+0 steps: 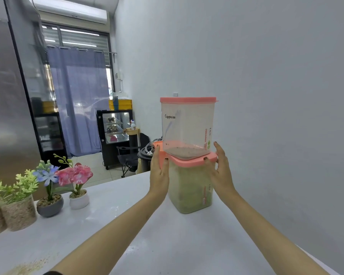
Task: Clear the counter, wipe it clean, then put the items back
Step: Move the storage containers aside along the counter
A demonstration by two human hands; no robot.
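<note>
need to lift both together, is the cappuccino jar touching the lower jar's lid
Touching. Head view: the cappuccino jar rests on the lower jar's lid, no gap.

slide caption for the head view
Left hand and right hand flank the green-filled container, cappuccino container stacked on top, on the white counter.

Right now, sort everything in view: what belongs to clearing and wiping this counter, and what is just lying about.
Job in hand:
counter
Cappucino container, stacked on the green-filled container
left hand
right hand
potted flowers
spilled grains

Lying about:
display case
curtain
folding chair
air conditioner
</note>
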